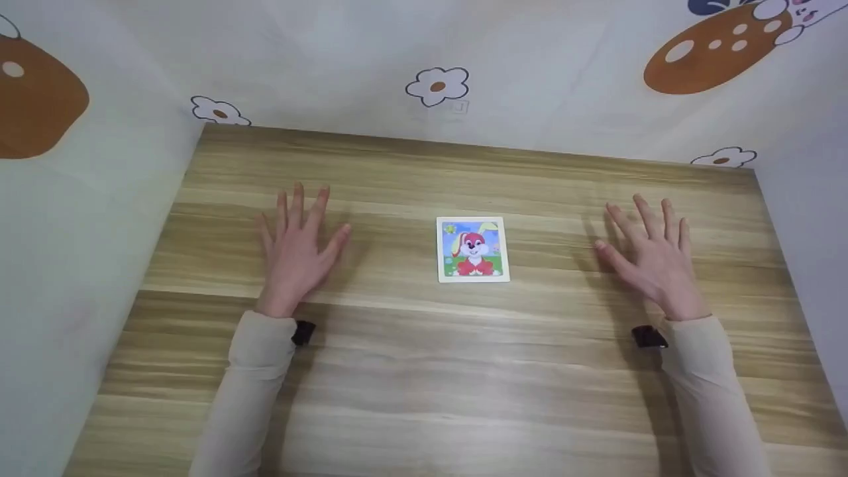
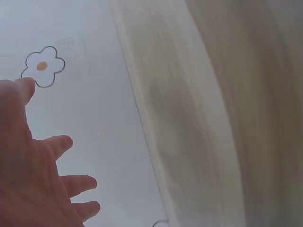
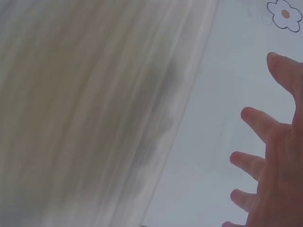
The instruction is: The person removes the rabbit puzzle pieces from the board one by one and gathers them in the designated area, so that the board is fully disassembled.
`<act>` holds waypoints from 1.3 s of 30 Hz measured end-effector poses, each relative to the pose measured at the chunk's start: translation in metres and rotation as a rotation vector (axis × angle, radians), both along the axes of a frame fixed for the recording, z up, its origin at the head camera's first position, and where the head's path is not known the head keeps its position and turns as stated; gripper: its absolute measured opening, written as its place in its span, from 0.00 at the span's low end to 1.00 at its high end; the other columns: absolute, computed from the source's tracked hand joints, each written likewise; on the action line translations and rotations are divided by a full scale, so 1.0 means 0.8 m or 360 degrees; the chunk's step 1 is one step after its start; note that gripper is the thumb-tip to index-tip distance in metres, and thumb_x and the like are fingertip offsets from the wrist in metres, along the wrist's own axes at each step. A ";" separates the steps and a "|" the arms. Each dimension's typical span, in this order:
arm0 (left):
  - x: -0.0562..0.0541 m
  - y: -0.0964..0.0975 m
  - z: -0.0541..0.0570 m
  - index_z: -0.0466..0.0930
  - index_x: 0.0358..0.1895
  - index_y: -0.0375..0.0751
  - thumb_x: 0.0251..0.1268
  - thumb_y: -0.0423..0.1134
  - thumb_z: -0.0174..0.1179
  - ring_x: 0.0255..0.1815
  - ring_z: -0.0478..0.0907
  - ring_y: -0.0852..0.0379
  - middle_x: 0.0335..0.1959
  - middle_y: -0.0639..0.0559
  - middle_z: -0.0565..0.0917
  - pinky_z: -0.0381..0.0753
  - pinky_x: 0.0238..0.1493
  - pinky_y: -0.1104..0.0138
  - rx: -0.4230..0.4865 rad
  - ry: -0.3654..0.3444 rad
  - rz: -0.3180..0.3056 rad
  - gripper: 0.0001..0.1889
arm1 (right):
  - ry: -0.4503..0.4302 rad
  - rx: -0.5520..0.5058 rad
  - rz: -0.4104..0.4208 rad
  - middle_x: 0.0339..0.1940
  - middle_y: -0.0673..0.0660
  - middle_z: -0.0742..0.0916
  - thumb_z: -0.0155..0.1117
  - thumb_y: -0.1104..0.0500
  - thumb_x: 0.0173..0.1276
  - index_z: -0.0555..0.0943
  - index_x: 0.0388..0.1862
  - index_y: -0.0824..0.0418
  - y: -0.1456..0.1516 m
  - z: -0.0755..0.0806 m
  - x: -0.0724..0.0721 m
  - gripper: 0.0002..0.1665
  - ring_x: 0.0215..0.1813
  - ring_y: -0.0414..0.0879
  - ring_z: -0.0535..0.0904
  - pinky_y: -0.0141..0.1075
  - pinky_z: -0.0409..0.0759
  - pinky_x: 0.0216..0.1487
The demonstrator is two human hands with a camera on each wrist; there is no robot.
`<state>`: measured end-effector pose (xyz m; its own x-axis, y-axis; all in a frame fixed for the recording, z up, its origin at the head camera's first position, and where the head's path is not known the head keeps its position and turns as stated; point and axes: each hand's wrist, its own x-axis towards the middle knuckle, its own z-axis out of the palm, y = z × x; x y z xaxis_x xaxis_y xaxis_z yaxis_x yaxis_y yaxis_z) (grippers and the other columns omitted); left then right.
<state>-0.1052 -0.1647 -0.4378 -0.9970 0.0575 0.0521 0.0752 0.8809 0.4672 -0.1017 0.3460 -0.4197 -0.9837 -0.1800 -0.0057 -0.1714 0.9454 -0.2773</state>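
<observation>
In the head view a small picture board point(image 1: 473, 249) with a white border lies in the middle of the table. It shows a red cartoon rabbit with pale yellow ears against blue sky and green grass. Left of it is my left hand point(image 1: 295, 262), palm down with fingers straight and spread. My right hand point(image 1: 656, 265) is spread the same way on the board's right side. Both hands are apart from the board and hold nothing. The wrist views also show the left hand point(image 2: 28, 161) and the right hand point(image 3: 279, 165) with fingers extended.
The wood-grain table point(image 1: 411, 371) meets a pale wall point(image 1: 543, 73) along its back edge. Flowers and large brown spotted shapes decorate the walls. A small black device sits at each cuff, the left device point(image 1: 303, 333) and the right device point(image 1: 649, 336).
</observation>
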 end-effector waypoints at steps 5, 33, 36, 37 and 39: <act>-0.008 0.035 -0.004 0.54 0.76 0.48 0.73 0.56 0.45 0.75 0.38 0.35 0.75 0.36 0.51 0.30 0.66 0.37 0.0423 -0.0060 -0.0081 0.33 | 0.0105 -0.0231 0.0078 0.71 0.69 0.64 0.54 0.44 0.73 0.64 0.74 0.55 -0.020 -0.002 -0.011 0.34 0.72 0.70 0.47 0.66 0.40 0.66; 0.000 0.159 -0.034 0.81 0.56 0.50 0.54 0.39 0.70 0.67 0.49 0.41 0.65 0.48 0.68 0.41 0.64 0.47 0.0733 -0.0318 -0.0213 0.23 | -0.0033 -0.0783 0.0248 0.54 0.68 0.79 0.62 0.66 0.65 0.76 0.60 0.68 -0.129 -0.015 -0.049 0.23 0.58 0.60 0.68 0.54 0.62 0.60; 0.002 0.163 -0.036 0.83 0.52 0.50 0.51 0.37 0.72 0.67 0.48 0.41 0.65 0.50 0.68 0.40 0.63 0.46 0.0694 -0.0283 -0.0213 0.21 | -0.0074 -0.0796 0.0262 0.53 0.69 0.79 0.62 0.67 0.64 0.76 0.60 0.68 -0.138 -0.017 -0.051 0.24 0.57 0.60 0.68 0.54 0.63 0.59; 0.003 0.164 -0.037 0.84 0.51 0.50 0.51 0.37 0.72 0.68 0.48 0.41 0.65 0.51 0.68 0.40 0.63 0.46 0.0675 -0.0275 -0.0211 0.21 | -0.0098 -0.0801 0.0263 0.53 0.69 0.79 0.62 0.68 0.64 0.76 0.60 0.68 -0.142 -0.017 -0.052 0.24 0.57 0.60 0.68 0.54 0.63 0.59; 0.004 0.166 -0.039 0.84 0.51 0.51 0.50 0.37 0.72 0.68 0.47 0.41 0.65 0.51 0.68 0.39 0.63 0.45 0.0640 -0.0261 -0.0204 0.20 | -0.0136 -0.0816 0.0266 0.52 0.68 0.79 0.62 0.68 0.63 0.77 0.59 0.68 -0.150 -0.018 -0.053 0.24 0.56 0.60 0.69 0.53 0.64 0.58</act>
<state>-0.1019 -0.0318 -0.4686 -0.9800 0.1887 -0.0625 0.0684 0.6154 0.7852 -0.1438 0.2262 -0.4345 -0.9413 -0.3345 0.0453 -0.2643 0.6471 -0.7151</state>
